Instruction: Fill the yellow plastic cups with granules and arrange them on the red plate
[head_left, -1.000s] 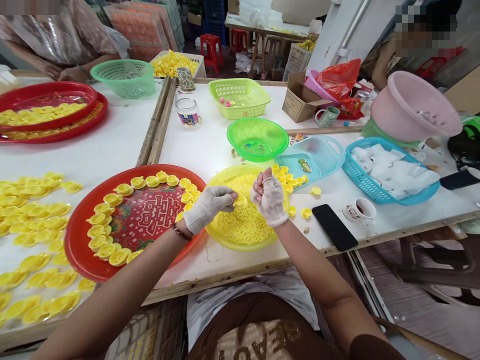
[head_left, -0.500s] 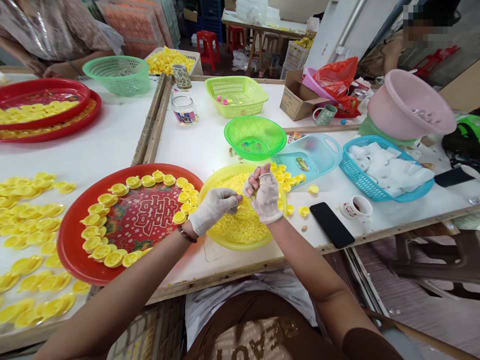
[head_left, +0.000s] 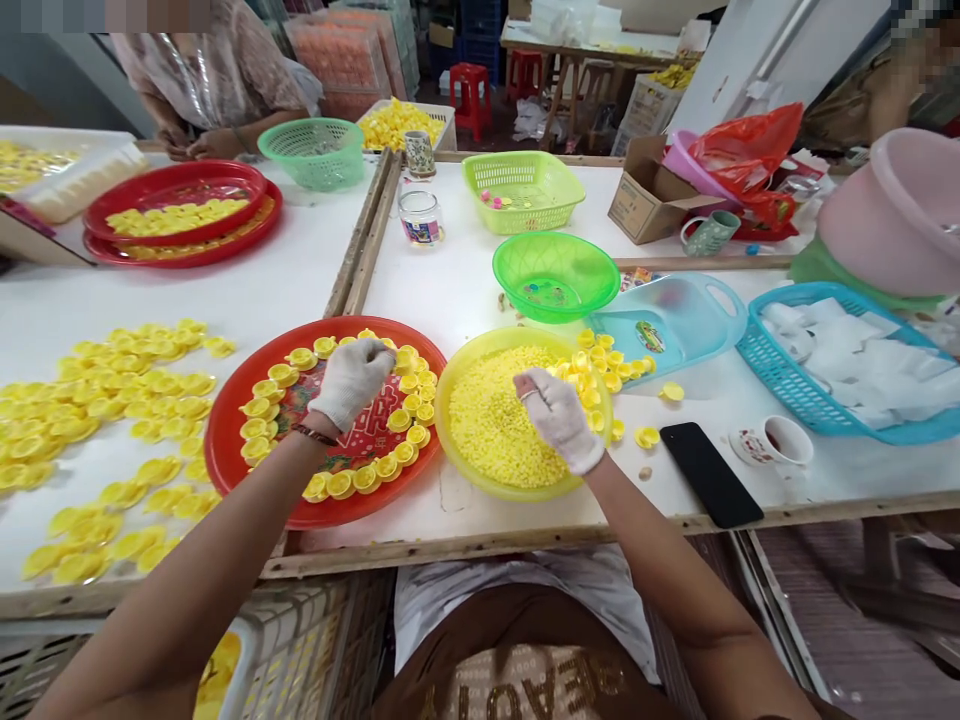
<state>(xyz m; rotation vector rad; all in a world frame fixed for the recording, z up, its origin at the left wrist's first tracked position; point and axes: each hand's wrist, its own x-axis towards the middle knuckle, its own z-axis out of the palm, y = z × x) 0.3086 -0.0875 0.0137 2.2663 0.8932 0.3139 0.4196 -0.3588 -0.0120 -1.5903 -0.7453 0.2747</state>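
My left hand (head_left: 354,382), in a white glove with bare fingertips, is over the red round tray (head_left: 225,455). Its fingers are pinched near the small yellow cup-shaped pieces (head_left: 365,478) that ring the tray; whatever they grip is hidden. My right hand (head_left: 559,415), gloved the same way, hovers above the yellow bowl (head_left: 450,455) of small yellow pellets (head_left: 491,430). Its fingers are curled closed, and I cannot see what is in them. More yellow cup-shaped pieces (head_left: 600,355) lie at the bowl's right rim, partly on the light blue scoop-shaped tray (head_left: 682,325).
Many yellow pieces (head_left: 142,380) spread over the left table. Behind the bowl stand a green basin (head_left: 555,270) and a lime basket (head_left: 525,190). On the right are a black phone (head_left: 709,475), a cup (head_left: 772,440) and a blue basket (head_left: 862,420). Another person (head_left: 217,80) sits far left.
My left hand has moved left from the bowl to above the red tray, parting from my right hand. My right hand has stayed over the bowl, now lower. The view has turned left.
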